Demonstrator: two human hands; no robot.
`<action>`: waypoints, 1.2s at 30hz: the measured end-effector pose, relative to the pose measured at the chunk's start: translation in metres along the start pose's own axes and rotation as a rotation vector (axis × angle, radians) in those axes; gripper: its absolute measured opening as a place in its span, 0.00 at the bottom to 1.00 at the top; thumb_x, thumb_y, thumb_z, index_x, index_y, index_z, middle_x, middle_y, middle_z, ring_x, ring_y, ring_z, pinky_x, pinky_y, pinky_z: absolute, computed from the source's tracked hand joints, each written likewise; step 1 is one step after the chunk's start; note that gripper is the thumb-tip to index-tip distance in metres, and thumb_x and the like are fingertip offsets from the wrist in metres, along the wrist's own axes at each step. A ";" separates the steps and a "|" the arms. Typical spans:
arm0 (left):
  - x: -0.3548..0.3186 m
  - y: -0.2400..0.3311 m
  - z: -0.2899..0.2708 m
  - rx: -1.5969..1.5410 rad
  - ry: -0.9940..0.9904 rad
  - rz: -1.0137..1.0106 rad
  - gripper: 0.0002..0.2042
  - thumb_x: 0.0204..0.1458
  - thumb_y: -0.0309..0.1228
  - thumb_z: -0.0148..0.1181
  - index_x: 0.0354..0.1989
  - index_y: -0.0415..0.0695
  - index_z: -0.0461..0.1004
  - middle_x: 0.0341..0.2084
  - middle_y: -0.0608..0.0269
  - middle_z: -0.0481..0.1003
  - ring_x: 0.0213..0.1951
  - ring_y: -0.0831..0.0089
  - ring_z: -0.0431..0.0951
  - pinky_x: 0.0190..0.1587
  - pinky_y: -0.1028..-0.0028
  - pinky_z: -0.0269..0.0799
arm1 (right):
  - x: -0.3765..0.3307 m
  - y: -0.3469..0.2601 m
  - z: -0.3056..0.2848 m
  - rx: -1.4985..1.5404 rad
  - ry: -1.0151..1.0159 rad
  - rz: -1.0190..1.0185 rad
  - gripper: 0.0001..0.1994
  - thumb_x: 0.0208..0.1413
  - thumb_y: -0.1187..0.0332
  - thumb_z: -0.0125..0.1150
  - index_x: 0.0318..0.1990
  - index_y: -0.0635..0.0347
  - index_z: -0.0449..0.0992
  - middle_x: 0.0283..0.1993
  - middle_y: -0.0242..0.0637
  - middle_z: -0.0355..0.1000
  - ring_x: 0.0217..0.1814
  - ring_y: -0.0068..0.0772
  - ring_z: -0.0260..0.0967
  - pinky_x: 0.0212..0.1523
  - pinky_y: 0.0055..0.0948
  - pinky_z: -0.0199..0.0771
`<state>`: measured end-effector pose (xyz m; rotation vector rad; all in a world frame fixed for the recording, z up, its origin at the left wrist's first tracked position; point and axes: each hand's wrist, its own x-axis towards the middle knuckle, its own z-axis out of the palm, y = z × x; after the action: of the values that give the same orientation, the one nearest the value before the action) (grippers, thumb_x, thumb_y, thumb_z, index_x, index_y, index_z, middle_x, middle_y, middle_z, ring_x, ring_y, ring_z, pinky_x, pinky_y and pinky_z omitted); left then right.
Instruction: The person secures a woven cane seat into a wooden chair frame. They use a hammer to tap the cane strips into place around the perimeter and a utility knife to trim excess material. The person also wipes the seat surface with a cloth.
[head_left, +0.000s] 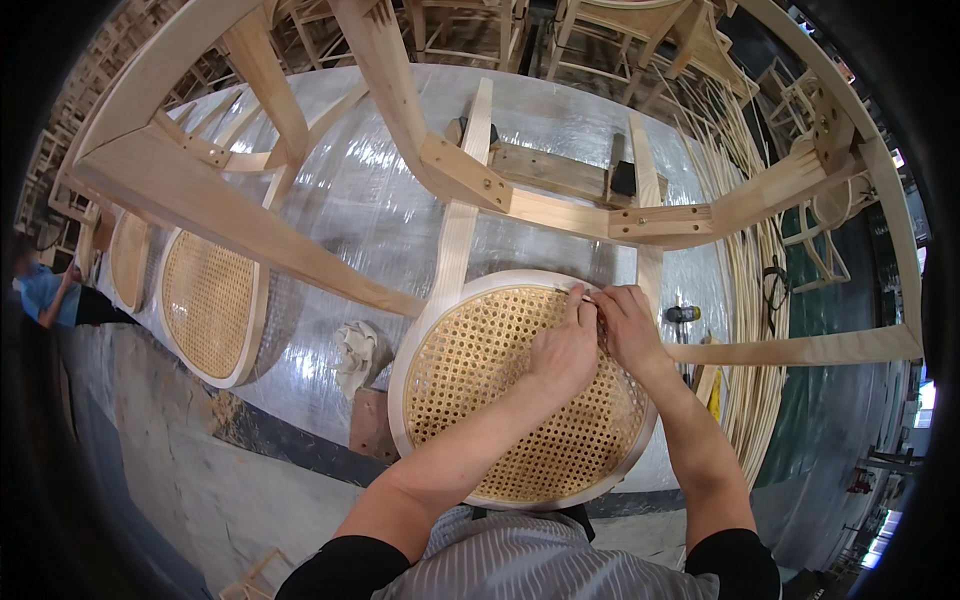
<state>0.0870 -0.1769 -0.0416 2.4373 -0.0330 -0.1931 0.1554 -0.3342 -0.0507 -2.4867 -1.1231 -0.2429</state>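
Observation:
In front of me lies a rounded chair back or seat panel (470,440) of woven cane, set in a pale wooden rim (398,405). Both hands meet at its far right edge, where the weave joins the rim. My left hand (566,350) rests on the cane, fingers closed, the index fingertip pressed toward the rim. Just beside it, my right hand (628,325) is closed with its fingertips pinched at the same spot. A small thin sliver shows between the fingertips, too small to name. Two wooden legs (457,250) run from the panel's far side to a curved, screwed wooden rail (560,213).
Plastic film covers the worktable (330,270). Another cane panel (212,300) stands at left beside a crumpled cloth (357,355). A dark cylindrical object (683,314) lies right of my hands, before long thin strips (745,330). A wooden frame arm (800,349) juts rightward. A person (50,295) is far left.

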 end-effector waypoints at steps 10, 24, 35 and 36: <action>-0.002 -0.007 0.002 -0.050 -0.019 0.001 0.19 0.60 0.27 0.55 0.56 0.30 0.63 0.77 0.35 0.55 0.35 0.44 0.86 0.37 0.49 0.82 | -0.002 0.000 0.003 -0.028 -0.001 0.007 0.23 0.45 0.82 0.66 0.53 0.64 0.80 0.51 0.43 0.74 0.55 0.51 0.69 0.58 0.44 0.71; 0.006 -0.008 -0.004 0.003 -0.141 -0.059 0.27 0.55 0.25 0.57 0.61 0.25 0.60 0.79 0.31 0.46 0.35 0.46 0.87 0.38 0.50 0.83 | 0.002 0.005 0.010 0.095 0.056 -0.002 0.22 0.42 0.85 0.65 0.49 0.67 0.83 0.44 0.42 0.73 0.49 0.50 0.69 0.51 0.41 0.74; -0.001 -0.006 0.003 0.038 -0.104 -0.034 0.25 0.58 0.29 0.58 0.62 0.32 0.61 0.80 0.35 0.48 0.36 0.44 0.87 0.38 0.47 0.81 | -0.003 0.003 0.002 0.169 0.054 0.083 0.21 0.48 0.85 0.64 0.52 0.62 0.84 0.45 0.43 0.75 0.50 0.51 0.70 0.51 0.41 0.76; -0.001 -0.006 0.003 0.044 -0.105 -0.042 0.28 0.57 0.28 0.58 0.65 0.33 0.60 0.80 0.36 0.47 0.36 0.45 0.87 0.38 0.48 0.81 | -0.004 0.001 0.002 0.172 0.064 0.094 0.20 0.50 0.84 0.65 0.51 0.62 0.84 0.46 0.43 0.75 0.50 0.51 0.71 0.51 0.41 0.76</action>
<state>0.0853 -0.1744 -0.0480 2.4711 -0.0326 -0.3425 0.1540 -0.3370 -0.0537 -2.3553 -0.9566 -0.1895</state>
